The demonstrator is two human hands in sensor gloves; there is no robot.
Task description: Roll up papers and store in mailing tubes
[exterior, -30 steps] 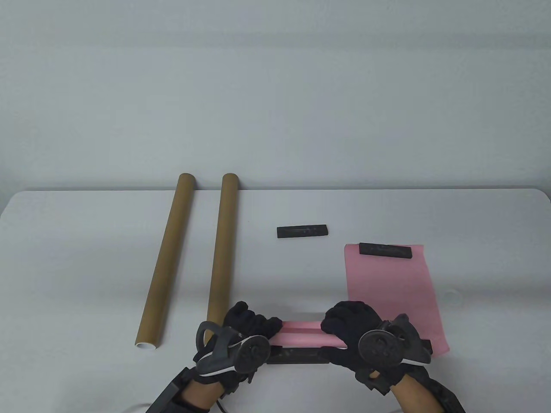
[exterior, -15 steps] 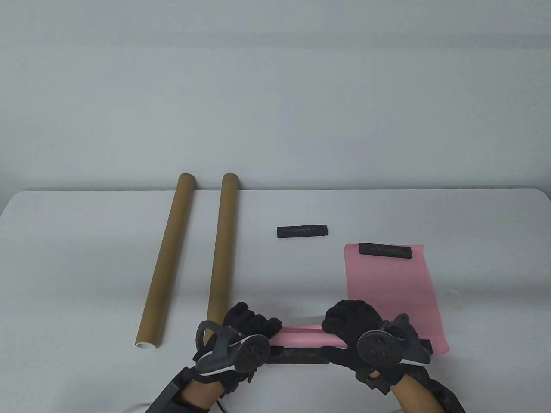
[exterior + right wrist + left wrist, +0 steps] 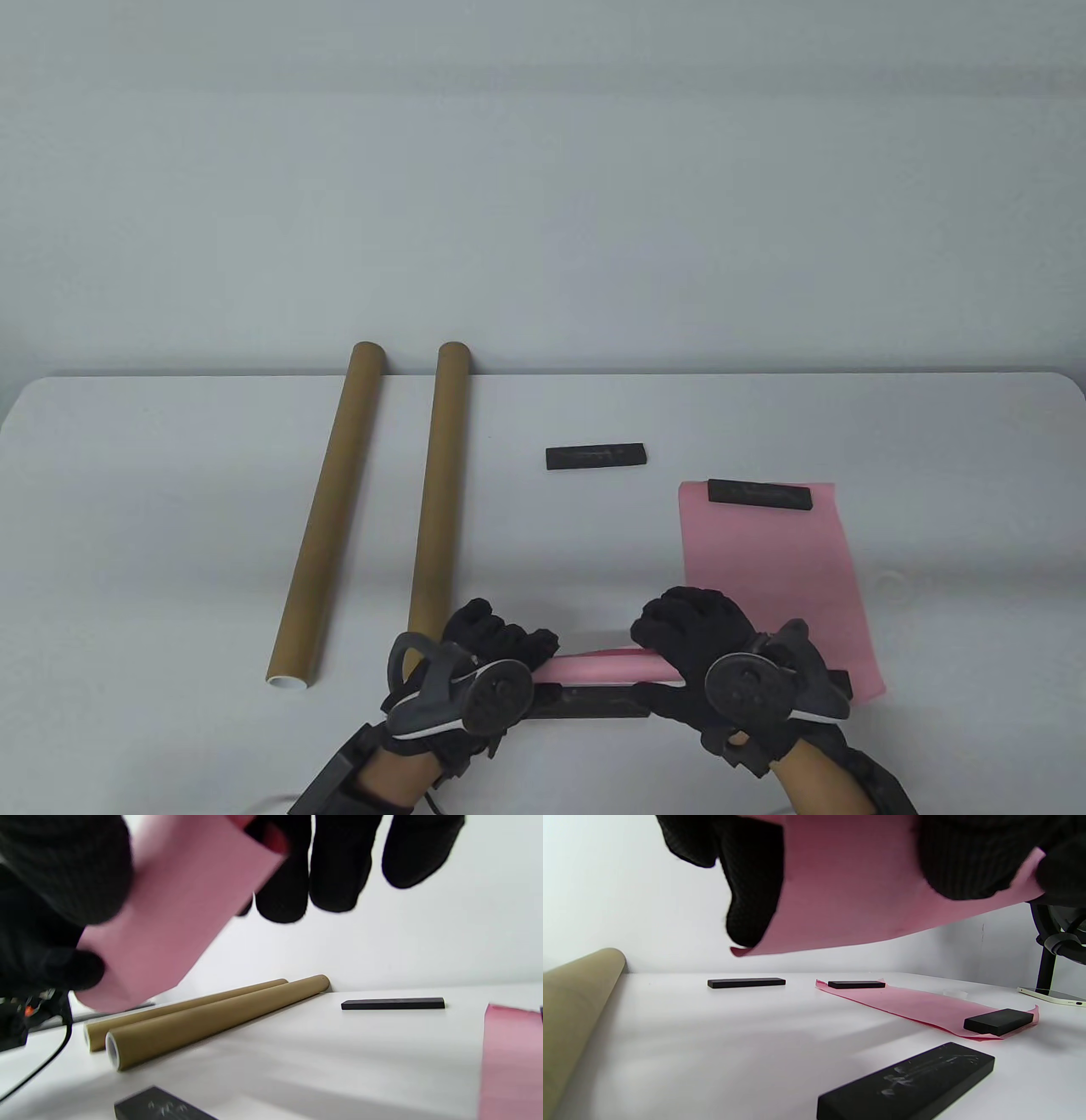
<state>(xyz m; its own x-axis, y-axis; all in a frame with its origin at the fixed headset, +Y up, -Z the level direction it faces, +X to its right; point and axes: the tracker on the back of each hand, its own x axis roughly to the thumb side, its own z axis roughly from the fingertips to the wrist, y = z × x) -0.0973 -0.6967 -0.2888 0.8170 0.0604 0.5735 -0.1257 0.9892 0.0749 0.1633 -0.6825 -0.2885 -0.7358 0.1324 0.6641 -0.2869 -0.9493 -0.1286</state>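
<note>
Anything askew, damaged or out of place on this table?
Nothing stands out. Both hands, left and right, grip the pink roll near the front edge. Two tubes lie side by side, undamaged. The flat pink sheet is pinned by a black bar; another bar lies alone mid-table.

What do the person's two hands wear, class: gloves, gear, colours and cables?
Left hand and right hand wear black knitted gloves. A dark grey tracker with a round disc is strapped to the back of each, black gear covers the wrists, and a thin white cable trails near the left wrist.
</note>
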